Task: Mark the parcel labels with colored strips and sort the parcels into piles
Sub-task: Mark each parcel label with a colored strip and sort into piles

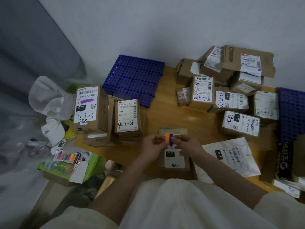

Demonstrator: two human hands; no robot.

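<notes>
Item 1: your left hand (152, 147) and your right hand (186, 143), raised together over the near middle of the wooden surface (166, 111). Both pinch a small bundle of colored strips between fingertips; an orange strip (167, 137) and a purple strip (170, 140) show between the hands.

Item 2: parcel marked 010 (175, 158), a brown box lying flat directly beneath your hands, white label up.

Item 3: left pile. Tall box marked 070 (86, 107), handwritten 4-3-5, with a purple mark across its label. Just beside it on the right, a box marked 4-2-8 (127, 115). Both sit on flattened cardboard.

Item 4: right heap. Many brown boxes (231, 76) stacked toward the wall, labels facing assorted ways. In front of them, a second box marked 070 (241, 123).

Item 5: white mailer marked 032 (231, 156), flat, just right of the 010 parcel.

Item 6: blue perforated panel (134, 78), leaning at the back between the two groups.

Item 7: sheet of colored strips (67, 157) in a green tray (92, 164) off the surface's left edge, near a white cap (52, 129).
</notes>
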